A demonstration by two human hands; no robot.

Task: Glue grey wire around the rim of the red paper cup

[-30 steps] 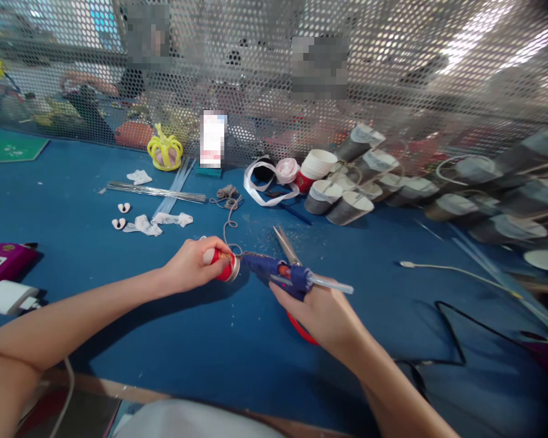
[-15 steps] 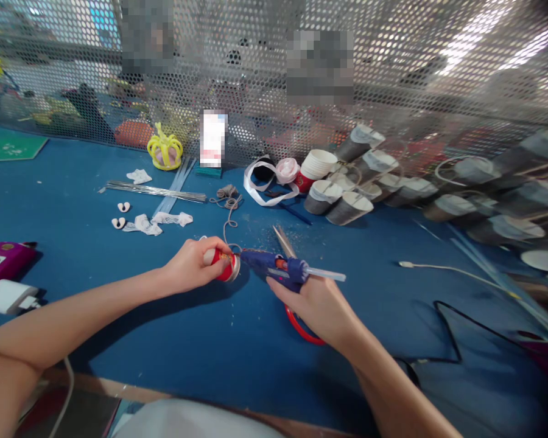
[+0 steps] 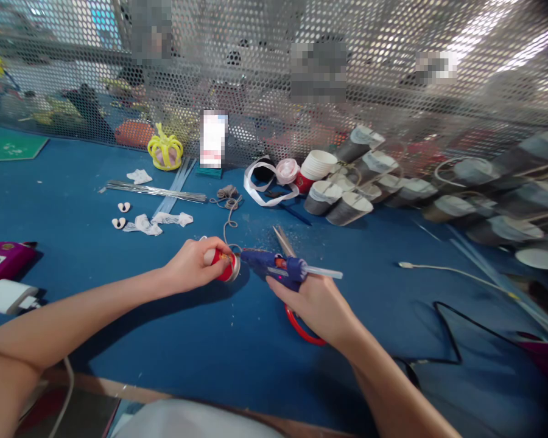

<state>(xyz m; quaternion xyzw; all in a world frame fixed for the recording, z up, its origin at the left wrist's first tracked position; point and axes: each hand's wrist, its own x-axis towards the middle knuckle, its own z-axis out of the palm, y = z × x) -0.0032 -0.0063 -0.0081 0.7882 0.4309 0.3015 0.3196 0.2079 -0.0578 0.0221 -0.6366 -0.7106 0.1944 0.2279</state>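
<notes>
My left hand (image 3: 189, 266) is closed round a small red paper cup (image 3: 227, 266) lying on its side on the blue table (image 3: 201, 340). In my right hand (image 3: 317, 304) is a blue hot glue gun (image 3: 274, 267), gripped with its nozzle touching the cup's rim. A clear glue stick (image 3: 322, 272) pokes out of the gun's back. Thin grey string (image 3: 229, 220) runs from the cup to a small bundle farther back. Red-handled scissors (image 3: 296, 304) lie under my right hand, blades pointing away.
Grey-wrapped paper cups (image 3: 347, 204) lie in a heap at the back right, beside a white cup stack (image 3: 317, 163) and white ribbon (image 3: 260, 188). A yellow crown (image 3: 165, 150), metal rods (image 3: 155, 191) and lace scraps lie back left. A power strip (image 3: 2, 261) sits at left, cables at right. People sit behind the mesh screen.
My right hand and the glue gun have shifted slightly left and away, uncovering more of the scissors' red handle. My left hand and the cup have stayed put.
</notes>
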